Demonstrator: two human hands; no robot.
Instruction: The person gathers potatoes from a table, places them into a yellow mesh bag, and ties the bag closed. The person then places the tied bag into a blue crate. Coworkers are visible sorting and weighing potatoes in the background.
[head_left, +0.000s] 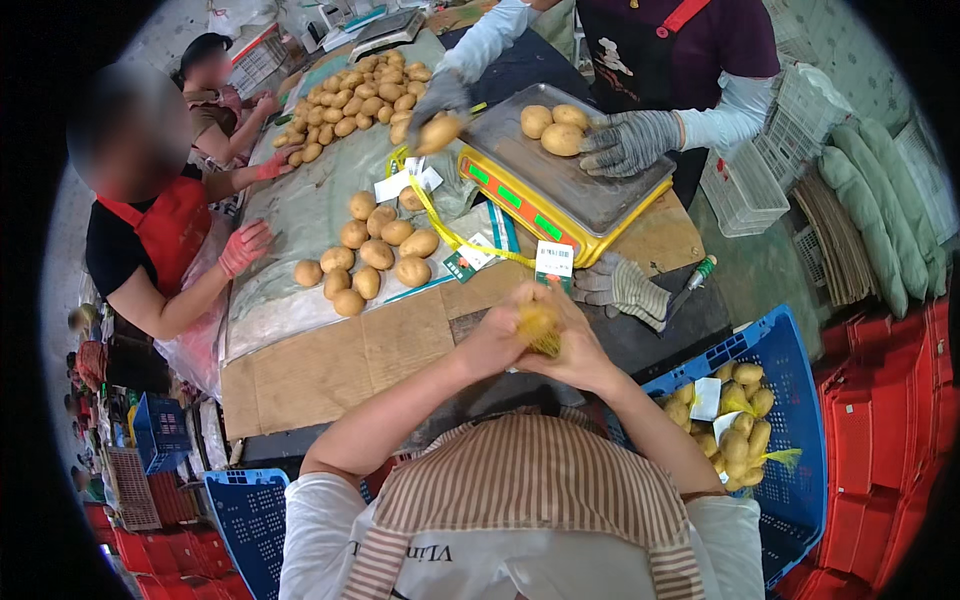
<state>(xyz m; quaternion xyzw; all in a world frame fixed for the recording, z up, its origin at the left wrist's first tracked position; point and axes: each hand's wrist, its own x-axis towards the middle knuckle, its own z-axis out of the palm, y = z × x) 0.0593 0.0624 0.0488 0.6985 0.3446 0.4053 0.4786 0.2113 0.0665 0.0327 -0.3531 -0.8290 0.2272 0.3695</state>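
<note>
My left hand (495, 337) and my right hand (574, 349) meet over the front edge of the table, both closed around a bunch of yellow mesh netting (540, 330). Blur and my fingers hide what the netting contains. Just beyond my fingertips is a white and green tag (554, 262) bearing writing. A length of yellow netting (435, 217) runs across the table towards it, past more tags (465, 262). Left of these lie several loose potatoes (376, 253). A pair of grey knit gloves (622, 289) rests just beyond my right hand.
A co-worker's gloved hand (630, 142) touches potatoes on a yellow weighing scale (600, 236); the other lifts a potato (439, 135). A knife (697, 277) lies at right. Beside me, a blue crate (795, 420) holds netted potatoes. Another person's pink-gloved hand (246, 247) is at left.
</note>
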